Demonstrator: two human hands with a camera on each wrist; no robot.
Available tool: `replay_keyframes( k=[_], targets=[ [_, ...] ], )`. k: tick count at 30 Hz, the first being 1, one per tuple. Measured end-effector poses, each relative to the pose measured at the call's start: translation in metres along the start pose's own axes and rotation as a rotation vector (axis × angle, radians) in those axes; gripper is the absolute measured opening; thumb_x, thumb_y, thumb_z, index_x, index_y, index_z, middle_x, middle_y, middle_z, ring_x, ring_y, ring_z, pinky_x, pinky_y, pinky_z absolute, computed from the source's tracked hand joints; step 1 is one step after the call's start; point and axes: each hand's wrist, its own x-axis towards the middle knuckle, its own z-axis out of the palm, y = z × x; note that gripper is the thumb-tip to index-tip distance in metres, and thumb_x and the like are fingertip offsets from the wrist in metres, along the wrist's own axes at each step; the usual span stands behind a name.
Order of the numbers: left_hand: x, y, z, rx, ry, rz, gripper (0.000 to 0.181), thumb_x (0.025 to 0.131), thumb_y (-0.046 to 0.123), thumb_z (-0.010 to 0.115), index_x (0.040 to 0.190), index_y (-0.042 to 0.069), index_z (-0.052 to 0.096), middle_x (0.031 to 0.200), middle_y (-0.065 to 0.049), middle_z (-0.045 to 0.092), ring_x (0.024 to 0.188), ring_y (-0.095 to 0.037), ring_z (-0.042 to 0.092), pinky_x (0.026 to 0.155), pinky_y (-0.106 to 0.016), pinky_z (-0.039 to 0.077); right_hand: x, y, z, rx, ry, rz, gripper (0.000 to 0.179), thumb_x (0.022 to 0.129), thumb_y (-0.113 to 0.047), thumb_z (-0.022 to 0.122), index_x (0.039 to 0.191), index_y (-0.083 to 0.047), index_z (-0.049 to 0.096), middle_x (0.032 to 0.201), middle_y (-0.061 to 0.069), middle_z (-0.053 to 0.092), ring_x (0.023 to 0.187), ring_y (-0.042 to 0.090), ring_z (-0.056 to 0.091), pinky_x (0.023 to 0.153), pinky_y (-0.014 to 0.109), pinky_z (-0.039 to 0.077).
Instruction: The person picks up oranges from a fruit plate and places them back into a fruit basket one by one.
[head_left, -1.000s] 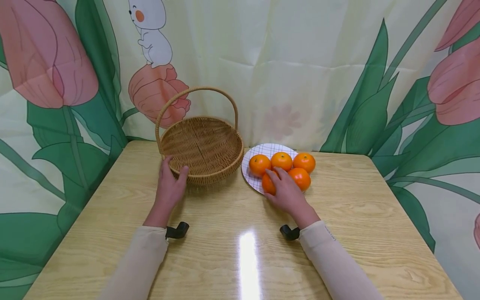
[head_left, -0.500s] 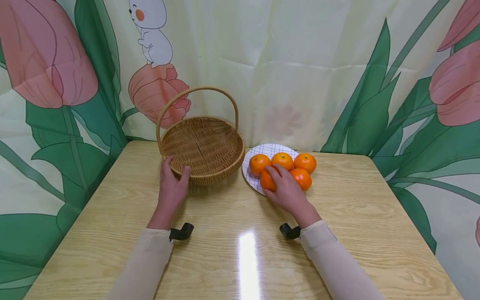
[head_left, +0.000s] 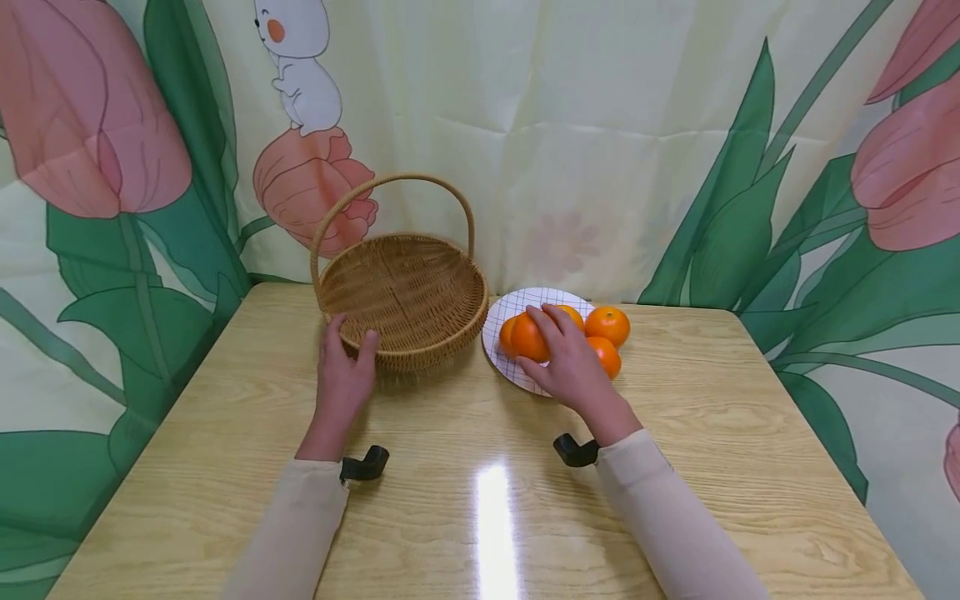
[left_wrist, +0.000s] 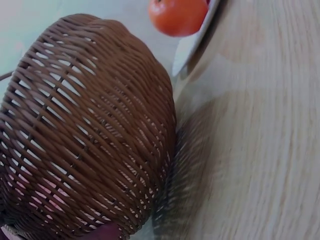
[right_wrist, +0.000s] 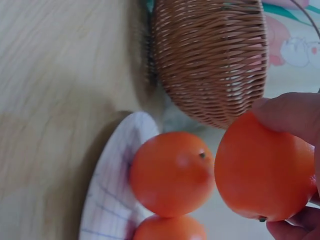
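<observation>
My right hand (head_left: 576, 367) grips a mandarin (head_left: 529, 337) between thumb and fingers, over the left part of a white checked plate (head_left: 502, 365). In the right wrist view the held mandarin (right_wrist: 265, 167) hangs above the plate, beside another mandarin (right_wrist: 172, 172). Several more mandarins sit on the plate, partly hidden by my hand and the held fruit. A round wicker basket (head_left: 423, 360) with a tall arched handle stands to the left. My left hand (head_left: 345, 383) holds its front left rim, thumb at the front and fingers at the side.
The wooden table (head_left: 420, 500) carries a bright light reflection at its front. A tulip-printed curtain (head_left: 600, 167) hangs directly behind the basket and plate. Each wrist bears a black camera mount (head_left: 576, 450). The plate stands close to the basket's right side.
My right hand has lifted the mandarin from the front of the plate, moving up and slightly left, so it now overlaps the fruit behind. My left hand stays at the basket.
</observation>
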Motion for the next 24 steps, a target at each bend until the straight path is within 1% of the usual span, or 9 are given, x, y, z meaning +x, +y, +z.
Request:
replay_keyframes(
  k=[2,5,8,9,10,14,17,21,24],
  targets=[
    [0.001,0.001,-0.001,-0.005,0.013,0.023,0.063,0.098,0.051,0.043,0.15,0.017,0.028,0.156,-0.015,0.027,0.143,-0.038,0.028,0.109,-0.059,0.031,0.003,-0.002,-0.002,0.014,0.024,-0.009,0.072,0.083,-0.033,0.075,0.145,-0.017,0.041,0.144,0.017,0.04,0.122,0.038,0.051,0.096,0.053,0.049],
    [0.002,0.002,-0.004,-0.011,0.019,0.033,0.059,0.1,0.05,0.041,0.147,0.016,0.034,0.151,-0.019,0.034,0.132,-0.039,0.04,0.103,-0.057,0.038,0.008,-0.007,-0.005,0.04,0.06,-0.022,0.073,0.082,-0.033,0.076,0.145,-0.018,0.042,0.144,0.015,0.041,0.12,0.037,0.052,0.093,0.051,0.051],
    [0.003,0.002,-0.005,-0.004,0.025,0.009,0.057,0.099,0.051,0.041,0.145,0.017,0.038,0.145,-0.021,0.037,0.119,-0.038,0.048,0.098,-0.055,0.042,0.013,-0.013,-0.007,0.067,0.089,-0.027,0.073,0.081,-0.033,0.077,0.144,-0.018,0.043,0.143,0.013,0.043,0.118,0.037,0.054,0.09,0.049,0.052],
    [0.003,0.002,-0.006,-0.004,0.025,-0.002,0.057,0.099,0.052,0.041,0.145,0.018,0.039,0.144,-0.022,0.037,0.116,-0.038,0.049,0.097,-0.055,0.042,0.015,-0.016,-0.007,0.075,0.096,-0.028,0.073,0.081,-0.033,0.077,0.144,-0.018,0.043,0.143,0.013,0.043,0.116,0.037,0.055,0.09,0.049,0.053],
    [0.004,0.002,-0.006,-0.003,0.027,-0.01,0.057,0.099,0.052,0.041,0.144,0.018,0.039,0.143,-0.023,0.037,0.117,-0.039,0.049,0.098,-0.055,0.043,0.016,-0.018,-0.008,0.085,0.1,-0.028,0.074,0.08,-0.033,0.078,0.144,-0.018,0.043,0.142,0.013,0.044,0.116,0.037,0.056,0.089,0.049,0.053],
    [0.005,0.0,-0.006,-0.013,0.022,-0.028,0.056,0.098,0.05,0.043,0.145,0.018,0.038,0.145,-0.024,0.033,0.125,-0.04,0.047,0.102,-0.054,0.042,0.022,-0.026,-0.01,0.106,0.102,-0.035,0.073,0.081,-0.035,0.077,0.144,-0.019,0.043,0.143,0.012,0.044,0.115,0.036,0.057,0.088,0.049,0.053],
    [0.006,-0.002,-0.005,-0.019,0.016,-0.017,0.057,0.099,0.047,0.045,0.147,0.017,0.034,0.15,-0.022,0.029,0.13,-0.041,0.042,0.103,-0.055,0.041,0.025,-0.031,-0.011,0.117,0.101,-0.037,0.072,0.082,-0.036,0.076,0.144,-0.019,0.043,0.143,0.011,0.043,0.114,0.034,0.057,0.088,0.049,0.053],
    [0.006,-0.002,-0.005,-0.001,0.019,0.0,0.06,0.099,0.046,0.045,0.149,0.016,0.03,0.154,-0.018,0.027,0.135,-0.042,0.038,0.103,-0.058,0.039,0.03,-0.037,-0.012,0.138,0.103,-0.039,0.072,0.083,-0.038,0.075,0.145,-0.02,0.042,0.144,0.011,0.041,0.116,0.034,0.056,0.089,0.05,0.052],
    [0.004,-0.001,-0.005,0.009,0.021,0.004,0.061,0.099,0.047,0.045,0.15,0.017,0.028,0.155,-0.017,0.026,0.14,-0.04,0.032,0.107,-0.06,0.034,0.033,-0.042,-0.012,0.146,0.111,-0.046,0.072,0.084,-0.038,0.074,0.145,-0.021,0.041,0.145,0.011,0.041,0.117,0.033,0.056,0.089,0.05,0.052]
  ],
)
